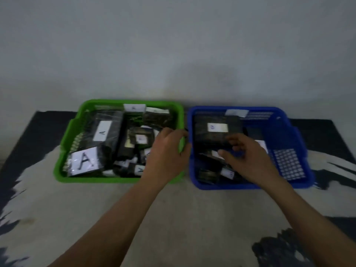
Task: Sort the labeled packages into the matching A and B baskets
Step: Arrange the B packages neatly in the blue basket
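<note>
The green basket (67, 151) on the left holds several black packages with white A labels, such as a large one (84, 160) at its front left. To its right, the blue basket (289, 132) holds black packages with B labels, one big one (215, 128) at the back. My left hand (165, 153) sits at the green basket's right rim, with fingers and thumb curled round that edge. My right hand (246, 157) hovers over the packages in the blue basket, its fingers loosely bent, with nothing plainly held. The picture is blurred.
Both baskets stand side by side, almost touching, on a patterned dark and pale cloth (173, 218) that covers the surface. A plain grey wall (173, 45) rises right behind them. Bare mesh floor shows in the blue basket's right part (289, 164).
</note>
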